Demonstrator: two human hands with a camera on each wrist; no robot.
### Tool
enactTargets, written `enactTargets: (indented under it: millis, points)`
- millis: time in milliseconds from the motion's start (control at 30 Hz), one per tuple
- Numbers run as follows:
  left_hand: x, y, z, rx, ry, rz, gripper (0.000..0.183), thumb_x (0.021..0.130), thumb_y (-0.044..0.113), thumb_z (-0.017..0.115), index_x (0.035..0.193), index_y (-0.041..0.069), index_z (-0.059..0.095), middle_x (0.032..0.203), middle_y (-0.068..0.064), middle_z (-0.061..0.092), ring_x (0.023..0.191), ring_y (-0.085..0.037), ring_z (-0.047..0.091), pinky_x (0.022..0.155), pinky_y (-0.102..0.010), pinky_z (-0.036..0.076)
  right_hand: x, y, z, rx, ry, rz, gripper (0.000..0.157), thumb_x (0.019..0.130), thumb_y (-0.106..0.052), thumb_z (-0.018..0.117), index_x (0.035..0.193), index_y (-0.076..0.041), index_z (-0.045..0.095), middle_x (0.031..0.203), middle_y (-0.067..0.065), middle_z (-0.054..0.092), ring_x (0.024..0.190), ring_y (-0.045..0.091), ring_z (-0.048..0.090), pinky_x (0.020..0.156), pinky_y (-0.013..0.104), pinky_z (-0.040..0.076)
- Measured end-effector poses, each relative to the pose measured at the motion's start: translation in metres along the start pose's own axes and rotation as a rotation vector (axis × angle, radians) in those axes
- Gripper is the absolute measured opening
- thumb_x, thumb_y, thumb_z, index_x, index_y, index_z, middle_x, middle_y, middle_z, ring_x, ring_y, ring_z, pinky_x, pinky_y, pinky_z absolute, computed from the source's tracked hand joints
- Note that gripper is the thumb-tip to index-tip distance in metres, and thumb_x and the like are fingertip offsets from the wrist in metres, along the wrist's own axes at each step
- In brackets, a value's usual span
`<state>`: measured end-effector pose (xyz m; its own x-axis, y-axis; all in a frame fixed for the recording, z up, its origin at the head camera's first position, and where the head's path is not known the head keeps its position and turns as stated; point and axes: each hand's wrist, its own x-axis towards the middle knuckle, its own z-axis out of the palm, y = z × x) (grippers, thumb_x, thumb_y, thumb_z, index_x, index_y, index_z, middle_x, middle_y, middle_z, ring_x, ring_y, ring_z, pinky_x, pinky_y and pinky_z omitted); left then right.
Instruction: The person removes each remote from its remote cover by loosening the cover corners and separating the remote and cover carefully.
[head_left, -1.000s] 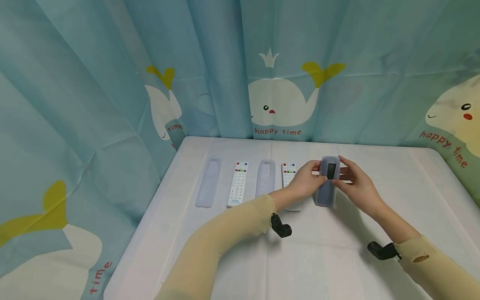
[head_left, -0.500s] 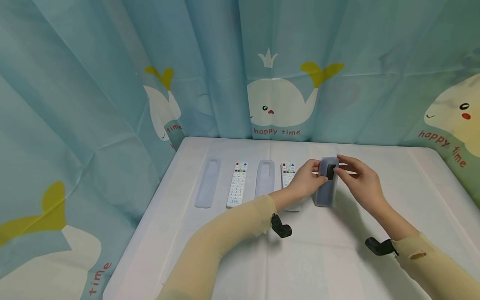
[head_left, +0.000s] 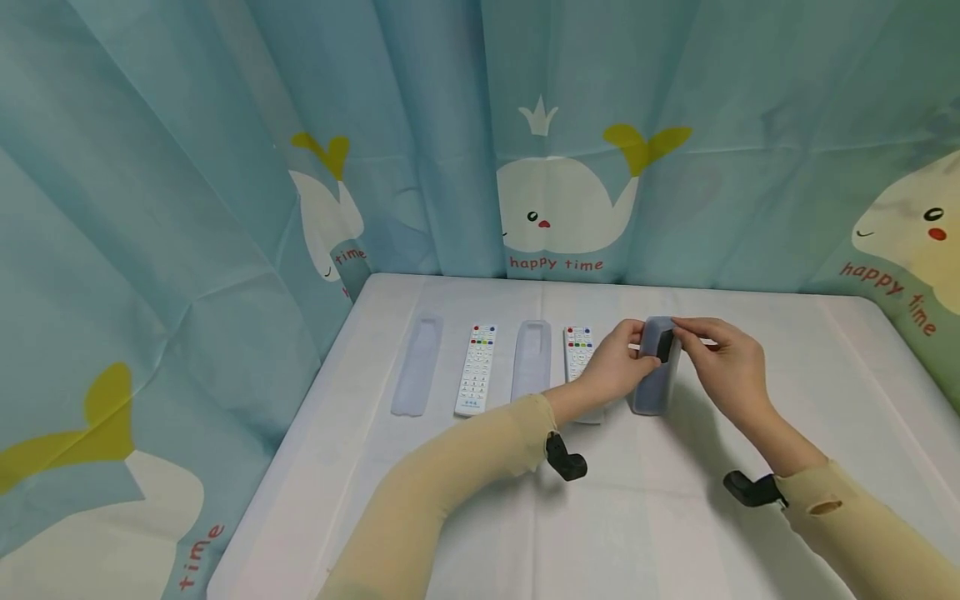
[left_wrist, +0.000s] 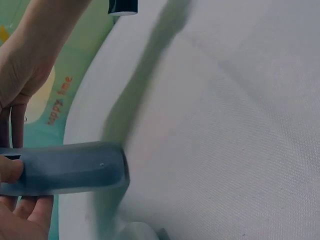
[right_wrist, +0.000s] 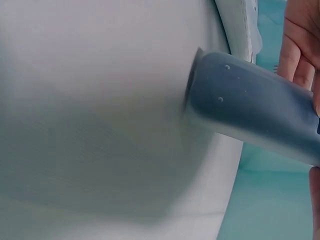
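Observation:
A dark remote control in a translucent silicone cover (head_left: 649,395) is held above the table at the right of the row, its back toward the head camera. A dark rectangular opening shows near the cover's upper end. My left hand (head_left: 617,363) grips the upper left side, with the thumb across the back by the opening. My right hand (head_left: 729,367) pinches the upper right edge of the cover. Both wrist views show the cover's rounded lower end (left_wrist: 95,167) sticking out past the fingers. The remote's button side is hidden.
Left of the hands, a white remote (head_left: 576,350) lies partly under my left forearm. Further left are an unfilled translucent cover (head_left: 532,358), another white remote (head_left: 476,371) and another cover (head_left: 417,367). A whale-print curtain (head_left: 435,167) hangs behind the white table (head_left: 600,533).
My right thumb has moved up from beside the opening to the cover's upper right edge. The covered remote has turned slightly, so the dark opening looks narrower. My left hand keeps its grip.

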<state>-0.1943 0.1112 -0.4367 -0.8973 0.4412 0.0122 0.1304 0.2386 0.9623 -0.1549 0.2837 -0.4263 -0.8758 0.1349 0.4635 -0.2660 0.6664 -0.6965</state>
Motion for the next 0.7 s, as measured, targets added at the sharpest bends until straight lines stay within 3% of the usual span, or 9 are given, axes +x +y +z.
enactTargets:
  millis: [300, 700]
  points:
    - [-0.003, -0.001, 0.0, 0.032, -0.029, 0.002, 0.051, 0.099, 0.011, 0.069, 0.146, 0.012, 0.05, 0.124, 0.0, 0.061, 0.097, -0.005, 0.063, 0.075, -0.022, 0.055, 0.009, 0.002, -0.009, 0.095, -0.144, 0.178, 0.039, 0.106, -0.032, 0.058, 0.125, 0.0, 0.07, 0.116, 0.017, 0.07, 0.084, -0.008, 0.066, 0.074, 0.011, 0.053]
    - [-0.005, 0.0, -0.001, 0.069, -0.05, 0.024, 0.051, 0.1, 0.014, 0.068, 0.148, 0.013, 0.051, 0.124, 0.0, 0.063, 0.102, -0.004, 0.062, 0.08, -0.02, 0.054, 0.027, 0.015, -0.024, 0.25, -0.345, 0.267, 0.055, 0.103, -0.041, 0.061, 0.13, 0.007, 0.063, 0.101, -0.015, 0.071, 0.088, 0.005, 0.071, 0.079, 0.019, 0.057]
